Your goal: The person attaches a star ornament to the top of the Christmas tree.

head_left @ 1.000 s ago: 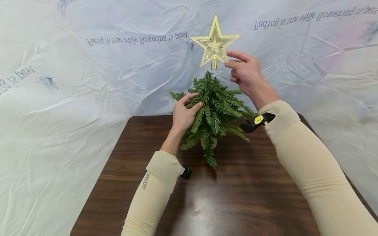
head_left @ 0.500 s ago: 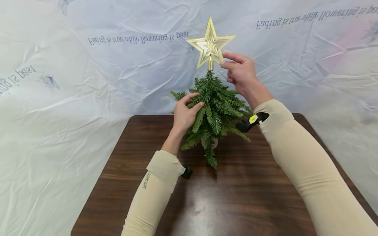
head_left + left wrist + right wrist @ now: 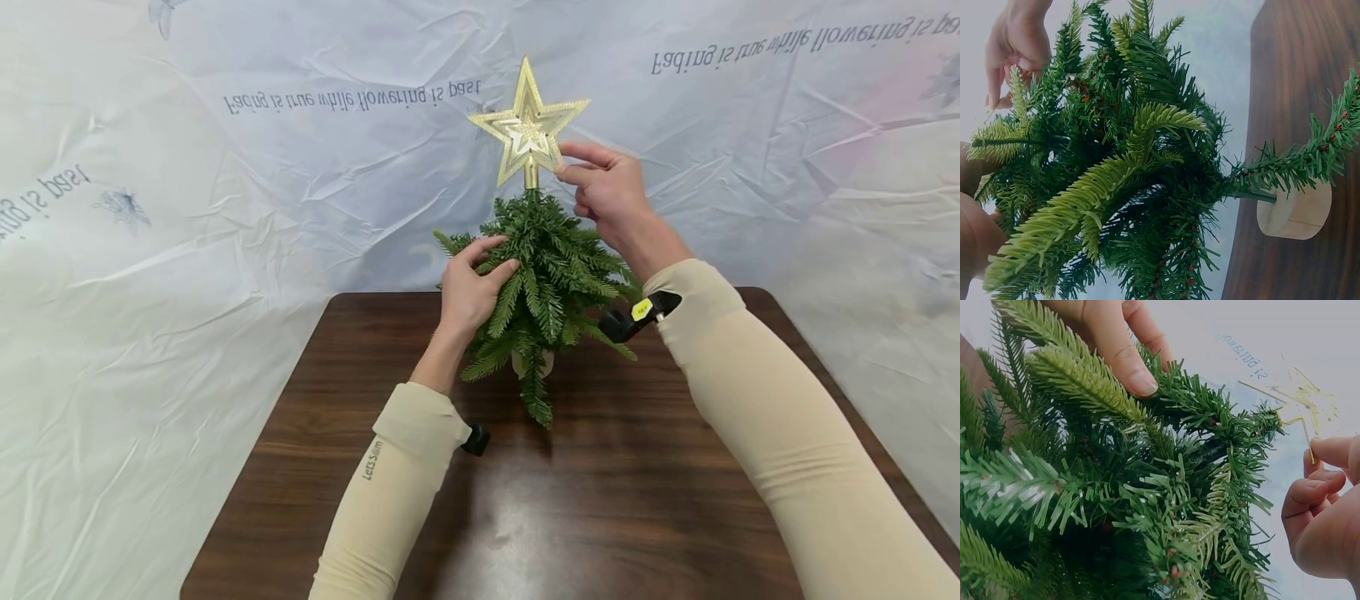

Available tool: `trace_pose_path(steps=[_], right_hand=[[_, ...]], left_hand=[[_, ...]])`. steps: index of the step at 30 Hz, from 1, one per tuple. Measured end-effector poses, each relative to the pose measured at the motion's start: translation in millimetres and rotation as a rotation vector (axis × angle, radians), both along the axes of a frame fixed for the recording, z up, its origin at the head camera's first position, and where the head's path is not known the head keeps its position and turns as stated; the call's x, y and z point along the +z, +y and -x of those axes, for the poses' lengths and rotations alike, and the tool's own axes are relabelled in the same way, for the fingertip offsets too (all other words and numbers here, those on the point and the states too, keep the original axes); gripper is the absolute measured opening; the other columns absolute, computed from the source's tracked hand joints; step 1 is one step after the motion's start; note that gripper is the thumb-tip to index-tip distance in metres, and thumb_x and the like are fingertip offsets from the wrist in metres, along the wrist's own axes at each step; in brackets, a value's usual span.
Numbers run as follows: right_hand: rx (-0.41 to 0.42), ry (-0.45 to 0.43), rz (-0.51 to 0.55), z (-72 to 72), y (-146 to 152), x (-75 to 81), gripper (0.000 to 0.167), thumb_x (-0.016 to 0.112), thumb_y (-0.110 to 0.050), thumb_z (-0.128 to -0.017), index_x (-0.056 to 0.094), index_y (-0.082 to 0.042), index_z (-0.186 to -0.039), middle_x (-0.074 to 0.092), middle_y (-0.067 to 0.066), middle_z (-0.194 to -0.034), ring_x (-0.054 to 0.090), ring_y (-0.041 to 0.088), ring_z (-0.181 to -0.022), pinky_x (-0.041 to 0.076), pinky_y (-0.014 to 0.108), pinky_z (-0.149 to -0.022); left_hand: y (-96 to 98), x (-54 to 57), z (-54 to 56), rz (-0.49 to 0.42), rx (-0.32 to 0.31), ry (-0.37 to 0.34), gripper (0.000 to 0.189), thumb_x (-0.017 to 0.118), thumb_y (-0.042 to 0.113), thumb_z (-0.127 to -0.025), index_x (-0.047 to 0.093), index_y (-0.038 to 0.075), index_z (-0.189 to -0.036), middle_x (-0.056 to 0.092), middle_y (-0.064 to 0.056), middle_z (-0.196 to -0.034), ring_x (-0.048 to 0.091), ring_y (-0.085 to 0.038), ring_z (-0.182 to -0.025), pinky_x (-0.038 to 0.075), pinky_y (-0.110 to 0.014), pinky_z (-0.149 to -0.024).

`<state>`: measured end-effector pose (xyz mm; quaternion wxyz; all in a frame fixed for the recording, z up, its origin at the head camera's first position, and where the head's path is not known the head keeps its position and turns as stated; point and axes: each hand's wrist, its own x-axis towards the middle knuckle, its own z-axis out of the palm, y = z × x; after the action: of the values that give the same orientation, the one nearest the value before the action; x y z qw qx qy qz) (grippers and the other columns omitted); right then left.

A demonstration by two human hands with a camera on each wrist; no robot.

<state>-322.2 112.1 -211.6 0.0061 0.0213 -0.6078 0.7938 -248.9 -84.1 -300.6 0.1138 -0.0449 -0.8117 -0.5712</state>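
Pinching the star (image 3: 528, 131) by a corner (image 3: 551, 162), the right hand (image 3: 613, 196) leaves its socket (image 3: 532, 176) free atop the tree (image 3: 551, 258), which the left hand (image 3: 467, 292) grips, presumably for steadiness.

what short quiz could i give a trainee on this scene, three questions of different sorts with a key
1. Multiple choice: as seen in the head view, which tip of the gold star does the right hand hold?
a) the top tip
b) the lower right tip
c) the lower left tip

2. True or false: the left hand touches the tree.

3. Fill in the blank: of the two wrist views, the tree's pale round base shows in the ____ one.

Key: 1. b; 2. true; 3. left
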Motion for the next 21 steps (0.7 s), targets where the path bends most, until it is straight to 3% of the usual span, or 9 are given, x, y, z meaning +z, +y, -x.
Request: trace_pose_path(steps=[9,16,21], right_hand=[[0.009,0.035,-0.045,-2.9,3.2,-5.8,0.037,0.076,0.001,-0.095,0.075,-0.009,-0.13,0.074,0.001,-0.089,0.03,0.006,-0.042,0.029,0.021,-0.044],[0.017,0.072,-0.071,-5.0,4.3,-8.8,0.041,0.074,0.002,-0.096,0.072,-0.008,-0.136,0.074,0.001,-0.082,0.03,0.006,-0.043,0.03,0.021,-0.044],[-0.006,0.095,-0.127,-5.7,4.3,-7.9,0.043,0.074,0.003,-0.096,0.071,-0.009,-0.137,0.07,0.002,-0.088,0.04,0.006,-0.05,0.038,0.02,-0.048]], left_hand=[[0.4,0.4,-1.4,-0.003,0.009,0.001,0.04,0.075,0.022,-0.1,0.07,0.023,-0.14,0.06,-0.008,-0.15,0.053,-0.026,-0.14,0.052,-0.052,-0.106],[1.2,0.9,-2.5,-0.004,0.015,-0.002,0.04,0.075,0.022,-0.101,0.071,0.023,-0.14,0.06,-0.009,-0.149,0.053,-0.027,-0.14,0.051,-0.052,-0.107],[1.4,1.6,-3.2,-0.001,0.016,-0.002,0.04,0.075,0.022,-0.101,0.07,0.024,-0.14,0.06,-0.008,-0.149,0.053,-0.027,-0.139,0.051,-0.052,-0.108]])
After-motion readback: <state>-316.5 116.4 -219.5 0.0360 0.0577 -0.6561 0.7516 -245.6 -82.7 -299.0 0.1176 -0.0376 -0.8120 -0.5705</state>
